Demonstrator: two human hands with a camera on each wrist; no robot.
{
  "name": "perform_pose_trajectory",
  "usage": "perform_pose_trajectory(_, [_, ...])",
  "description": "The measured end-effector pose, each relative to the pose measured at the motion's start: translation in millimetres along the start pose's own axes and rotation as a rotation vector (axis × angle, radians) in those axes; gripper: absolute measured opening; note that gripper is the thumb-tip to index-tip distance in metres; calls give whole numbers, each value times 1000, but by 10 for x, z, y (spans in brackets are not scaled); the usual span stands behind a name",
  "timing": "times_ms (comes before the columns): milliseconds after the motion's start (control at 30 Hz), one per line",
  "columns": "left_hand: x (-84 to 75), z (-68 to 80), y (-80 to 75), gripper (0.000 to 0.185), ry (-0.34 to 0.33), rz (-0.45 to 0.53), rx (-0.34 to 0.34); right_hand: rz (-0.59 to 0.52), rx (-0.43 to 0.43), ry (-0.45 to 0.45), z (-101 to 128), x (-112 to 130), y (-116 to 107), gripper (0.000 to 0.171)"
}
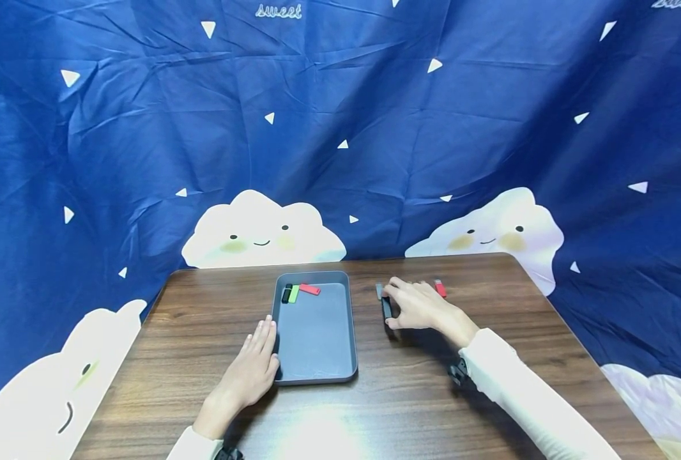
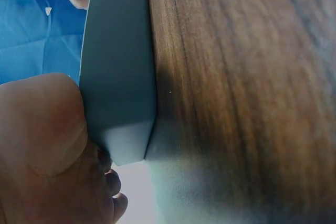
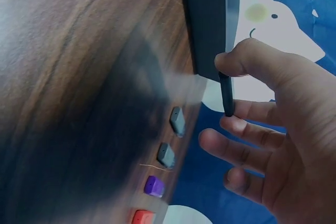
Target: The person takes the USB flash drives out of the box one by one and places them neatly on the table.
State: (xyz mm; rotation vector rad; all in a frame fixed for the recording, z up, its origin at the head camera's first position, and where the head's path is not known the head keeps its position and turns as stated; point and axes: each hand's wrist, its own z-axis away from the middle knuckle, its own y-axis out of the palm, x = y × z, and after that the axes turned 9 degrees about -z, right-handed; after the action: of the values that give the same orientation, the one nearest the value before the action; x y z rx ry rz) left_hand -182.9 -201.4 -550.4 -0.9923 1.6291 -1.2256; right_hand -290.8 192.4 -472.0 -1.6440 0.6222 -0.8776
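Note:
My right hand (image 1: pixel 418 305) pinches a dark USB flash drive (image 3: pixel 226 95) between thumb and fingertips, held above the table to the right of the tray. Past it on the tabletop lie two grey USB drives (image 3: pixel 177 121), a purple one (image 3: pixel 154 186) and a red one (image 3: pixel 143 217). Inside the dark grey tray (image 1: pixel 316 338), near its far left corner, are a black USB drive (image 1: pixel 286 294), a green one (image 1: pixel 294 294) and a red one (image 1: pixel 310 289). With fingers extended, my left hand (image 1: pixel 248 365) rests along the tray's left wall.
The tray stands mid-table on a brown wood-grain table (image 1: pixel 197 338). Behind it hangs a blue curtain (image 1: pixel 340 128) printed with white clouds and triangles. Bright light reflects off the table's near part.

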Motion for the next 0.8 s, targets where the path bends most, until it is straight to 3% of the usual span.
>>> perform_pose_trajectory(400, [-72, 13, -99, 63, 5, 71, -2, -9, 15, 5, -5, -94, 131, 56])
perform_pose_trajectory(633, [-11, 6, -17, 64, 2, -2, 14, -53, 49, 17, -3, -107, 205, 54])
perform_pose_trajectory(800, [-37, 8, -66, 63, 4, 36, 10, -60, 64, 18, -15, -122, 257, 54])
